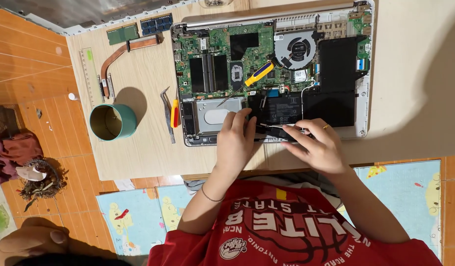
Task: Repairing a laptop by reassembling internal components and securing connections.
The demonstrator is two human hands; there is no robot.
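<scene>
An open laptop [365, 74] lies with its bottom cover off, showing a green board, a fan [297, 49] and a black battery [286, 108]. My left hand [235, 145] rests at the laptop's near edge, with its fingertips curled on the battery's left end beside the silver drive bay [215, 116]. My right hand [318, 148], which wears a ring, pinches the battery's near edge from the right. A screwdriver with a yellow and blue handle [257, 75] lies loose on the board, its tip pointing towards my left hand.
The laptop sits on a pale wooden board [139, 143]. Left of the laptop lie tweezers [167, 116], a small red and yellow tool [174, 113], a teal open tin [112, 122], a copper heat pipe [121, 54], two memory modules [123, 33] and a ruler [91, 74].
</scene>
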